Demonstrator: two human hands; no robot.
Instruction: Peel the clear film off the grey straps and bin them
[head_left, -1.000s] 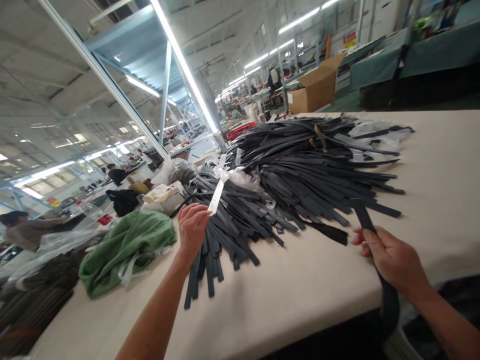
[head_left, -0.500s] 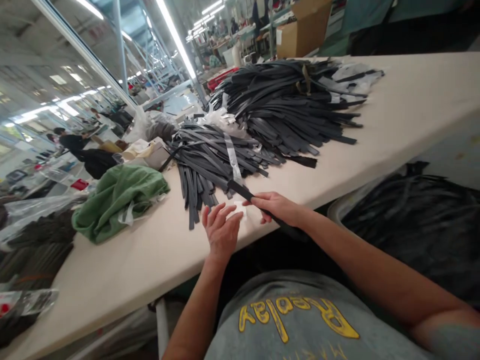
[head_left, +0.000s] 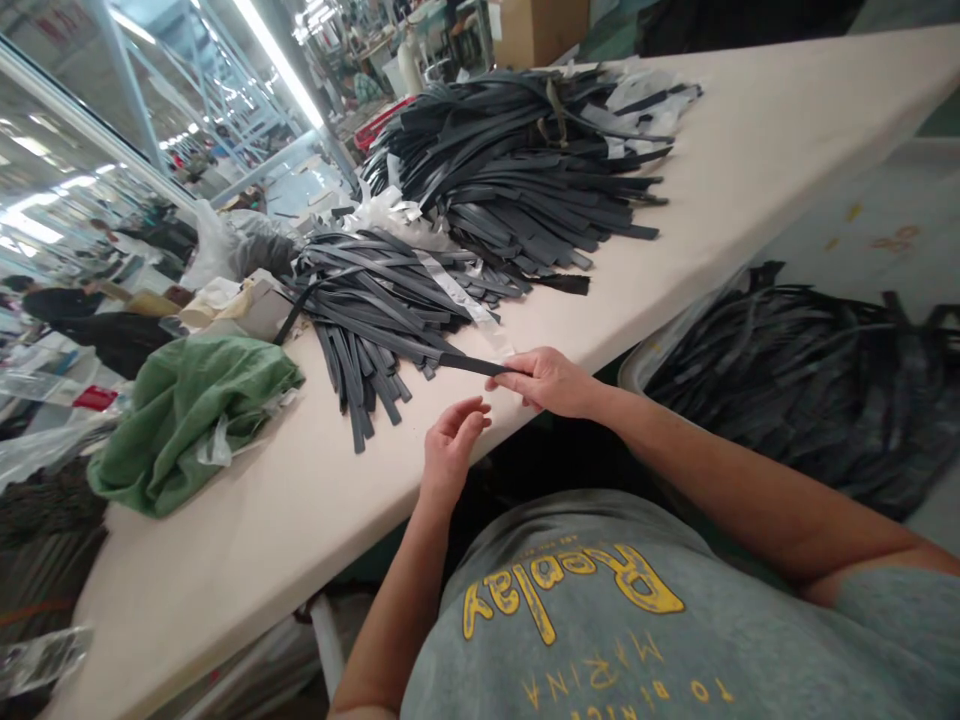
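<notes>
My right hand (head_left: 546,382) pinches one end of a dark grey fabric strip (head_left: 474,364) between thumb and fingers. The strip's other end reaches left to the edge of a loose pile of similar strips (head_left: 375,300) on the table. Just below and to the left, my left hand (head_left: 451,440) hovers at the table's front edge with its fingers loosely bent and apart, nothing visible in them. A whitish translucent band (head_left: 457,288) lies across the pile and runs toward my right hand.
A larger heap of dark strips (head_left: 517,150) lies farther back on the pale table (head_left: 765,150). Green cloth (head_left: 199,415) is bunched at the left. Below the right edge stands a white bin (head_left: 870,215) holding black strips (head_left: 810,390).
The view has shifted, so the table's contents sit farther left. The strip in my right hand has swung flatter toward the pile. My left hand's fingers have curled in more.
</notes>
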